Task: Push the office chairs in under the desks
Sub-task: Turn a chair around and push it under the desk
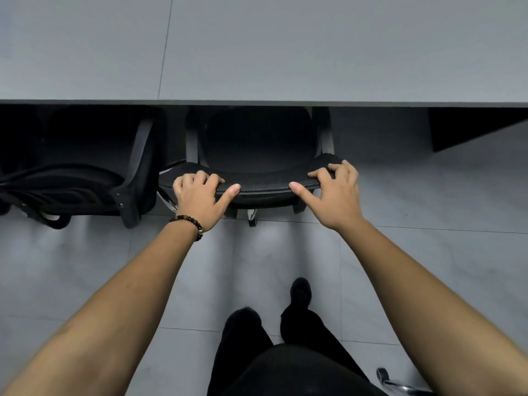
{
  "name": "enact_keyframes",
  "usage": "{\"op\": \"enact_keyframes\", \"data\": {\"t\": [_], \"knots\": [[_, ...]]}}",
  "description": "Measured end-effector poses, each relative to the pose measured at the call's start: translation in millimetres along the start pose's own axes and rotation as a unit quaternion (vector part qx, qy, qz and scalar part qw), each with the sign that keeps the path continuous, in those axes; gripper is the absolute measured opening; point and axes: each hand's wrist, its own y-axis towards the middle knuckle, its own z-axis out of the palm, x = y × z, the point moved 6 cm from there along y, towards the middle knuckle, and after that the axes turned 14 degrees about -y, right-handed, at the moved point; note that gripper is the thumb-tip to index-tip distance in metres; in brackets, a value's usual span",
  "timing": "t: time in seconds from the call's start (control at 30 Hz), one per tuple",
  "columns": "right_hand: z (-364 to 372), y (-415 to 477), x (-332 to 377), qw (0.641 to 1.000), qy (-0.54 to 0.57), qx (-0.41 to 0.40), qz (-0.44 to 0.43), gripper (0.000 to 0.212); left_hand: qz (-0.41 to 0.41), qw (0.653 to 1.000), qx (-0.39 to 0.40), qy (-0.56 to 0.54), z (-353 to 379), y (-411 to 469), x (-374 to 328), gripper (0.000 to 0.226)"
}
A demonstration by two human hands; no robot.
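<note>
The desk (285,52) is a flat grey slab, and its front edge runs straight across the room. The black office chair (265,181) sits with its seat under that edge. Its curved mesh backrest stands just outside the edge. The left hand (197,195) and right hand (334,192) each grip the backrest's top rim, fingers curled over it and thumbs laid along the near side. A beaded bracelet (191,224) circles the left wrist. Just beside it on the left, a second chair (85,178) is tucked under the desk, with a narrow gap between them. Bare grey floor tiles (428,252) lie open to the right, up to a dark panel (471,130). The seat is in shadow, so its depth is probably hidden. A chrome caster (383,375) shows near the person's leg.
</note>
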Motion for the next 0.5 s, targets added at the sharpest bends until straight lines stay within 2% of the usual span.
{"op": "enact_keyframes", "data": {"t": [0.5], "knots": [[13,-32,14,0.998,0.002,0.015,0.062,0.070,0.061,0.998,0.019,-0.004,-7,-13,17,0.068]]}}
